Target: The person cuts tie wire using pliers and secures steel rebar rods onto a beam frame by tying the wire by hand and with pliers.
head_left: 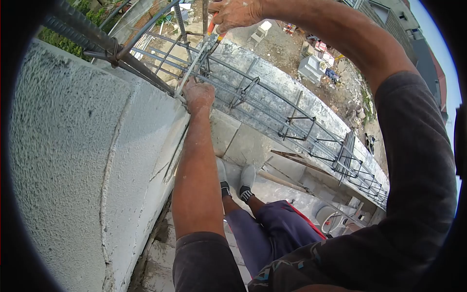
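My right hand is closed around the orange handles of a pair of pliers. The jaws of the pliers are down among the steel bars at the top of the rebar cage. Below it, my left hand is closed at the near end of the cage, beside a pale slanting bar and the wall corner. Its fingertips are mostly hidden, so what they hold cannot be made out.
A rough grey wall rises on my left, with thick upright rebar above it. My feet stand on a ledge beside the cage. A white bucket and wooden poles lie at lower right. Far below is rubble-strewn ground.
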Available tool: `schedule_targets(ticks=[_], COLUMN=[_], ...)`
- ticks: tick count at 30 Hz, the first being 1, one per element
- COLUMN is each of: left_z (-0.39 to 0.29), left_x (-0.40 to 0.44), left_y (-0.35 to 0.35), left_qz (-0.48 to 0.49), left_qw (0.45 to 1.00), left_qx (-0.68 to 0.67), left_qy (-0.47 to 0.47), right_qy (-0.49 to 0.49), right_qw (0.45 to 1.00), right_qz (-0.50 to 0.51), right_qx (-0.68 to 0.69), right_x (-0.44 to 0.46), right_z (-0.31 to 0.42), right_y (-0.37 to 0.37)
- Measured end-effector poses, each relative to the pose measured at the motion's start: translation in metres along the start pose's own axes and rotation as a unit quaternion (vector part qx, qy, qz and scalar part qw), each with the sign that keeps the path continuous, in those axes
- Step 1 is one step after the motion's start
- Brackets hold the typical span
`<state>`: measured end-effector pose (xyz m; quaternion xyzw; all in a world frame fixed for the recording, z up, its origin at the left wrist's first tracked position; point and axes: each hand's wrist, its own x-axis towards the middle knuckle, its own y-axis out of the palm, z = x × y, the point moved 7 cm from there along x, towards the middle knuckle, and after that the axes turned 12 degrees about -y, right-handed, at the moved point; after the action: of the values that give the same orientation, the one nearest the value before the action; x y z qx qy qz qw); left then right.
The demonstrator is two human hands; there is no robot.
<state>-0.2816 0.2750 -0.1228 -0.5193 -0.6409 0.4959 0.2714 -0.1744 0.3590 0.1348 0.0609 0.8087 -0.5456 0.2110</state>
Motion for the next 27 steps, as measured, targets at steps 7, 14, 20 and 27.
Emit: schedule_targets(ticks=[7, 14, 20, 27], left_z=[-0.01, -0.002, 0.01, -0.012], left_x=[-0.012, -0.007, 0.003, -0.008], left_y=[-0.021, -0.01, 0.01, -0.015], left_qz=[0.038, 0.016, 0.037, 0.093], left_qw=[0.999, 0.999, 0.995, 0.995], left_qx=[-0.022, -0.041, -0.082, 0.039], left_qy=[0.003, -0.015, -0.037, 0.01], right_qy=[0.002, -0.001, -0.004, -0.003], right_qw=[1.0, 0.999, 0.999, 0.996], right_qz=[-0.006, 0.0, 0.014, 0.036], right_qx=[0.012, 0.034, 0.051, 0.082], right_x=[-0.003, 0.003, 0.009, 0.014], right_z=[0.001, -0.001, -0.004, -0.004], right_y=[0.002, 0.001, -0.002, -0.003])
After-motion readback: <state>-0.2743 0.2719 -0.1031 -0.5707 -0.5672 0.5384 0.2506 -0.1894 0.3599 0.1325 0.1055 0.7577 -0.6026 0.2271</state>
